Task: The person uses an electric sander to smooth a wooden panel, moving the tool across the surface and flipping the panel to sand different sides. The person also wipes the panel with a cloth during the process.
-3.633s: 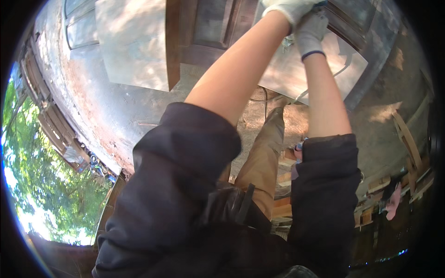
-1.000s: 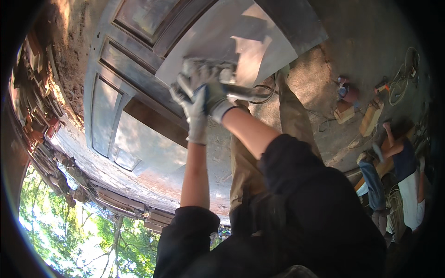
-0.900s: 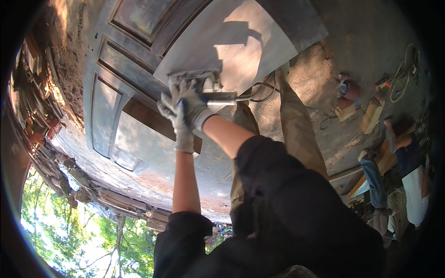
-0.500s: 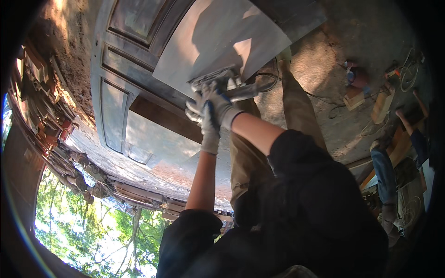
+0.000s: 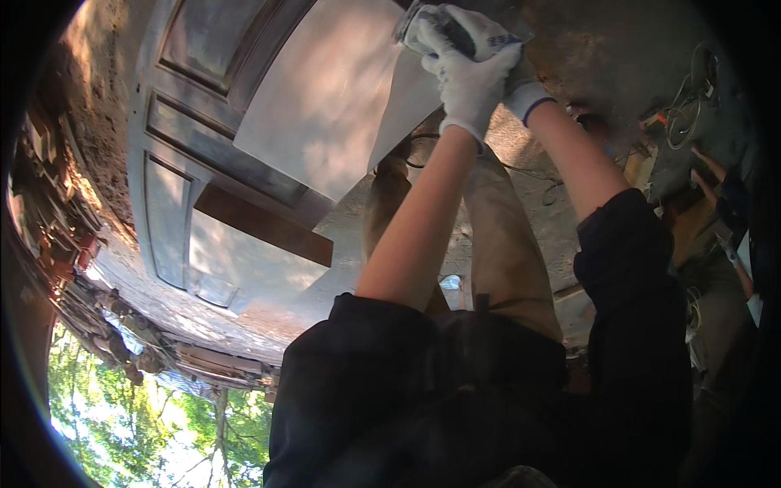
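White knitted gloves are covering both hands, which are reaching together toward the top of the view. The left hand (image 5: 468, 77) is lying over the right hand (image 5: 504, 57), and both are closing around a small grey power tool (image 5: 423, 24), pressing it against the upper edge of a pale grey sheet panel (image 5: 325, 106). That panel is spreading out below and to the left of the hands, resting on a grey panelled door (image 5: 187, 163) that is lying farther left still, with a dark wooden strip (image 5: 260, 228) crossing it beneath the panel. A thin dark cord (image 5: 529, 175) is trailing over the dusty concrete ground (image 5: 618, 57) just under the right forearm. Tan trousers (image 5: 504, 244) are showing between the two bare forearms, and dark rolled sleeves (image 5: 626, 268) are covering the upper arms.
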A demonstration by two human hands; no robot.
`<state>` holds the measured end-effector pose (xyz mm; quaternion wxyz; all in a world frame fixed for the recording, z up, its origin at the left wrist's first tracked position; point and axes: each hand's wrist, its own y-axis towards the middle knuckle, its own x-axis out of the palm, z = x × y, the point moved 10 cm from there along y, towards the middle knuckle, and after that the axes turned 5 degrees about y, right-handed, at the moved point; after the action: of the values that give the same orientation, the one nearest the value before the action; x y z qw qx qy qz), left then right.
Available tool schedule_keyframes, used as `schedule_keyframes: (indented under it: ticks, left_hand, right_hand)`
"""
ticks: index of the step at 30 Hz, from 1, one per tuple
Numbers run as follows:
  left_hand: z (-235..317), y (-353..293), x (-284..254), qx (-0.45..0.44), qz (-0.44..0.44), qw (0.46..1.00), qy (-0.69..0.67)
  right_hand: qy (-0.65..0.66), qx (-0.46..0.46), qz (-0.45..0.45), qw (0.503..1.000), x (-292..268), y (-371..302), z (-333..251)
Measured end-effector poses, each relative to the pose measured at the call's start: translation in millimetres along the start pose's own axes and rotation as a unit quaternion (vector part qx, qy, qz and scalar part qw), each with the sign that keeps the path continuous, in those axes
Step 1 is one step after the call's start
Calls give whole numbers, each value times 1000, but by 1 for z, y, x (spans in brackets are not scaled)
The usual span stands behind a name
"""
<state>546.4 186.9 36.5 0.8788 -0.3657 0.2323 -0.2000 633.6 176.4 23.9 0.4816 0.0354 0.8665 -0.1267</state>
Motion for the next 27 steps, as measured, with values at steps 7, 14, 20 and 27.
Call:
schedule_keyframes:
  ticks: [7,14,20,27]
  left_hand:
    - [-86,-56,-46,46,31,979,-196]
    - [-190,-96,-153,14,180,922,-342]
    - [-294,-112,-264,-61,184,926,-323]
    - [-232,-8,-383,135,143,953,-231]
  right_hand:
    - [18,-42,-10,999,47,-58,-64]
    - [-78,-144,-240,957,146,-75,-212]
    - [-103,-208,-278,932,230,-109,-336]
    - [-82,-144,-233,958,216,23,-403]
